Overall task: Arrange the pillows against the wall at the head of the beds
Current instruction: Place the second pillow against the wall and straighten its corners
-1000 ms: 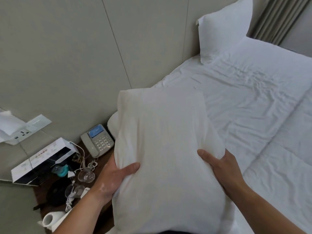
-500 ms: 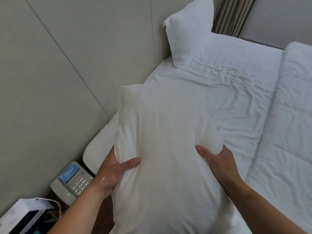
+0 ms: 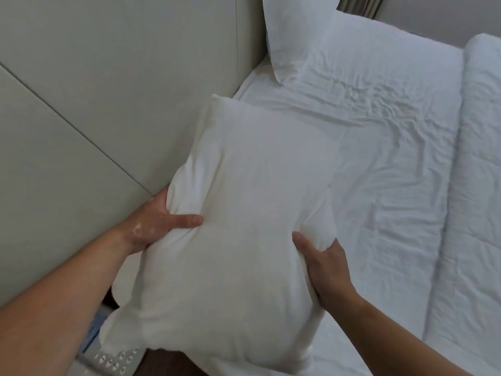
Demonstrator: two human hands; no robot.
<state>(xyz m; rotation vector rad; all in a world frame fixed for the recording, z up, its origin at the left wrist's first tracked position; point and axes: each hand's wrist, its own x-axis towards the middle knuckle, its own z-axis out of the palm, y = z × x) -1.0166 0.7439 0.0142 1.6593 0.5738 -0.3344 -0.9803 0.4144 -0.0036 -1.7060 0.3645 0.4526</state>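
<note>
I hold a white pillow [image 3: 244,213] over the near corner of the bed, its long side running away from me and its left edge close to the padded wall [image 3: 122,77]. My left hand [image 3: 160,221] grips its left side, thumb on top. My right hand [image 3: 322,261] grips its right side. A second white pillow [image 3: 295,31] leans upright against the wall at the far end of the bed. The pillow I hold hides the near corner of the mattress.
The white wrinkled sheet [image 3: 379,147] covers the bed, with a folded duvet [image 3: 479,185] along its right side. A desk telephone [image 3: 113,359] sits on a dark nightstand at the bottom left, partly under my left arm. Curtains [image 3: 360,5] hang at the top.
My view has swung right and closer to the bed, so the nightstand clutter has left the frame. The pillow has moved toward the wall and lower over the bed's corner, both hands still gripping it.
</note>
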